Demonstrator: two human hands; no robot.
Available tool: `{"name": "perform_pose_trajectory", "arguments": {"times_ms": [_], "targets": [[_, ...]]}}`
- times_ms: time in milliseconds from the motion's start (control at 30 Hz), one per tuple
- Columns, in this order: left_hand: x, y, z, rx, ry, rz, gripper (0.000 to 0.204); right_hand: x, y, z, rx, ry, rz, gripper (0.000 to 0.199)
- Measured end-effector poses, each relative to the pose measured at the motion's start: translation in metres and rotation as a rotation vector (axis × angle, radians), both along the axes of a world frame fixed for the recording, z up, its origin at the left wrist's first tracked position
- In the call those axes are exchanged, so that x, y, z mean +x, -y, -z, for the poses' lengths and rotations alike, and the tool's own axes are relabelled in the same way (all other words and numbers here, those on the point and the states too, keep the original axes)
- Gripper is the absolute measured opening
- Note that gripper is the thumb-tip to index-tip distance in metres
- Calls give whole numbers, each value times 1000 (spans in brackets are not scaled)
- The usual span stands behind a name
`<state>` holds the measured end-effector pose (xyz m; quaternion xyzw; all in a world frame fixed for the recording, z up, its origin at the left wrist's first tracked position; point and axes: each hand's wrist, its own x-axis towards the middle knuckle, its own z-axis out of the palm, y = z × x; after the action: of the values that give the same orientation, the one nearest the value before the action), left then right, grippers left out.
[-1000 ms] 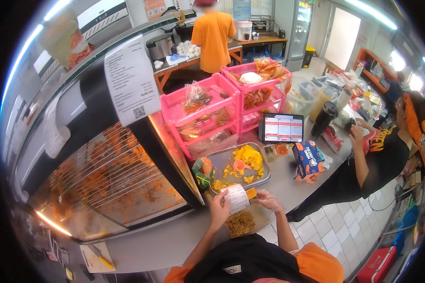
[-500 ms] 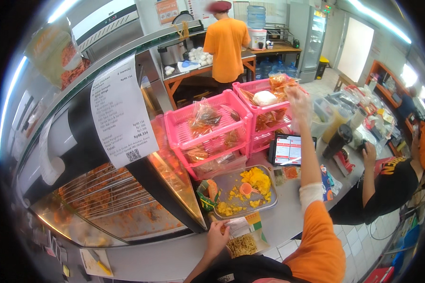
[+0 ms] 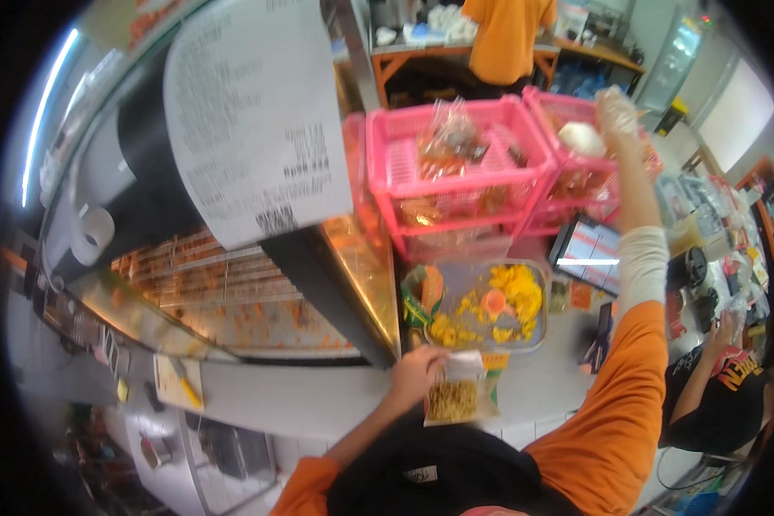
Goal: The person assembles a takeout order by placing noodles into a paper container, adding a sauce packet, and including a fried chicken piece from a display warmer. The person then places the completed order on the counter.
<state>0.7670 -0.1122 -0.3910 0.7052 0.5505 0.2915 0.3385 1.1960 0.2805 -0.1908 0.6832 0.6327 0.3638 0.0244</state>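
My left hand (image 3: 420, 371) is closed at the upper left edge of a paper food box (image 3: 494, 391), its fingertips on a white flap. Brown noodle-like strands (image 3: 451, 402) fill part of that box. Reaching far forward, my right hand (image 3: 617, 112) wears a clear glove and is at the right pink basket (image 3: 537, 107), beside a white bundle (image 3: 581, 138). Blur and packets there keep its fingers from showing clearly. Just beyond the box lies a metal tray (image 3: 525, 346) with crumbled yellow food (image 3: 518, 288) and an orange scoop (image 3: 494, 302).
A glass-sided warmer (image 3: 232, 301) stands left, with a long receipt (image 3: 249, 120) hanging before it. Another pink basket (image 3: 456, 176) holds bagged packets. Near my right forearm is a tablet (image 3: 586, 254). A knife (image 3: 185, 383) lies on a board. Co-workers (image 3: 507, 39) stand behind and to the right.
The view has swung, so the scene sits differently. My right hand has come down to the right basket from above its packets. My left hand remains at the food box.
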Motion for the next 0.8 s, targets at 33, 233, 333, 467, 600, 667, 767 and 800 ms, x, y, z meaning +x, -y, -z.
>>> {"name": "perform_pose_trajectory", "arguments": {"times_ms": [33,233,333,467,600,667,767,800], "targets": [[-2,-2,1,-64,73,3,20,1,0,-2,38,-118,6,17],[-9,-7,0,-129,102,83,37,-35,64,-58,409,-432,-169,24],[-10,-9,-4,-4,74,113,44,-70,129,-77,642,-409,-141,26],[-12,-4,-25,-143,53,44,49,-105,217,-75,667,-991,-388,18],[-8,15,-61,-256,319,66,47,-159,333,-9,46,-2102,-1040,25],[-4,33,-76,-435,630,210,46,-183,370,20,-581,-1227,-424,25],[9,54,-78,-396,603,226,37,-229,418,71,-788,-1259,-528,20],[10,59,-75,-417,543,219,34,-235,432,82,-872,-1582,-314,19]]}}
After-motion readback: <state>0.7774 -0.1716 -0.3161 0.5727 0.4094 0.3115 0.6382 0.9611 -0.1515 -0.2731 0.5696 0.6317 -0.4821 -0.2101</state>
